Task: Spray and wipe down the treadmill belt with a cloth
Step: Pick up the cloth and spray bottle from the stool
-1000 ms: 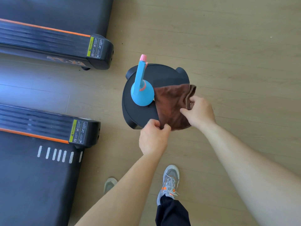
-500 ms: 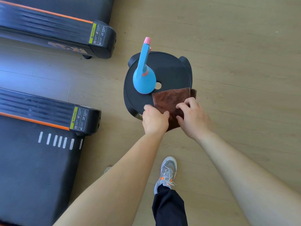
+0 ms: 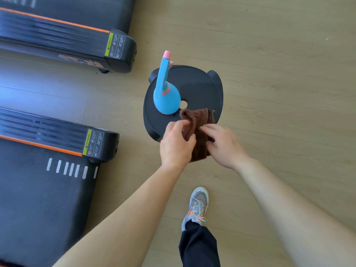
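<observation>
A brown cloth lies bunched on the near edge of a round black stool. My left hand pinches its left side, thumb and fingers curled into the fabric. The fingers of my right hand lie spread and fairly straight on the cloth's right side. A blue spray bottle with a pink nozzle stands upright on the stool, just left of the cloth. The black treadmill belt with white dashes fills the lower left.
A second treadmill lies at the upper left, with a strip of wooden floor between the two. Each has a black end cap with a yellow warning label. My grey shoe stands on the floor below the stool.
The cloth was folded smaller and drawn to the stool's near edge, then bunched up. My left hand now grips into the fabric; my right fingers have spread flatter.
</observation>
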The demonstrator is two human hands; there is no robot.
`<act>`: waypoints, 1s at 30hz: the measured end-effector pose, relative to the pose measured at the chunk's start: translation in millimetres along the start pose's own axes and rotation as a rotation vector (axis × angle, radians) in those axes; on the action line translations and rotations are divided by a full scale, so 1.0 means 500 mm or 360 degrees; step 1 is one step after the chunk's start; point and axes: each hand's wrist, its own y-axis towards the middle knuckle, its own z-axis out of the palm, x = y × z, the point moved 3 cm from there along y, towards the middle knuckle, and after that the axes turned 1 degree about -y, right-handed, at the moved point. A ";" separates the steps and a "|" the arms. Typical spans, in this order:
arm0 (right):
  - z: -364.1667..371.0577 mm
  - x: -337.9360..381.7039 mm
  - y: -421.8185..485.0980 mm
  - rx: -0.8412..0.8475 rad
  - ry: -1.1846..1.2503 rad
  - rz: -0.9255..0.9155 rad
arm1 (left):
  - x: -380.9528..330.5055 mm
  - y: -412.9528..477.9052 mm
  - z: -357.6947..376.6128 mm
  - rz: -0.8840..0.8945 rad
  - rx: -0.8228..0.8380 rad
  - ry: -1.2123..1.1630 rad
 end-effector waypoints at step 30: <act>-0.019 0.066 0.013 -0.0199 0.1533 0.0594 | -0.031 -0.009 -0.058 -0.0327 0.0845 -0.1152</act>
